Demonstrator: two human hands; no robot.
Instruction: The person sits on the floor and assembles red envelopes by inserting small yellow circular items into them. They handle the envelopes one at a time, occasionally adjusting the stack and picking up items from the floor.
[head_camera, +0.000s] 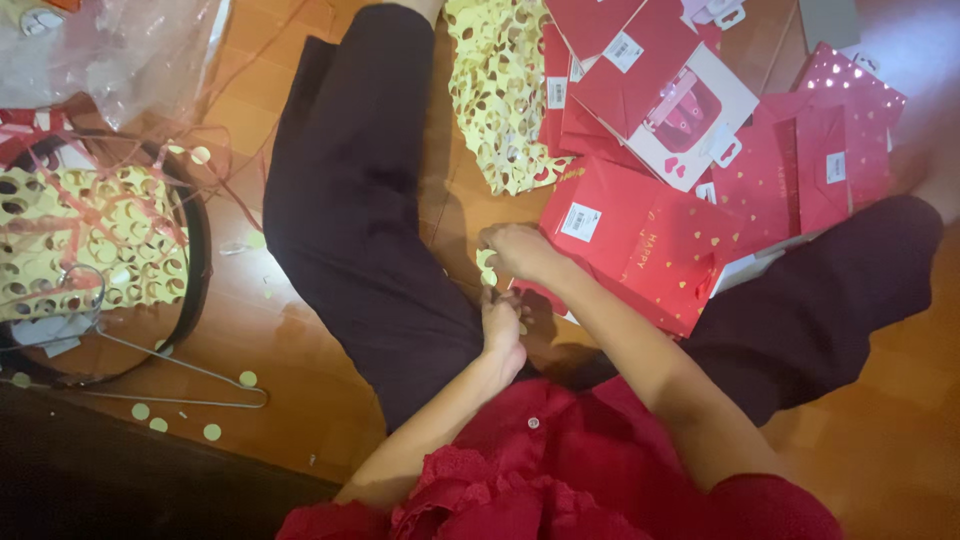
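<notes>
Red gift bags, gold-dotted; punched sheet seemingly pale gold.

We see a polished orange-brown wooden floor filling nearly the whole view, glossy under warm indoor light. Along the lower left edge runs a dark strip, deep in shadow, and we cannot tell what it is.

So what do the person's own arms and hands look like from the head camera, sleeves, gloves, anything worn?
Both arms are bare from the upper arm down. The left hand and right hand wear no gloves, and no rings, watch or bracelets are visible. The only covering is a red top with short sleeves, with a lacy, scalloped trim at the left sleeve. Dark trousers cover the legs.
</notes>
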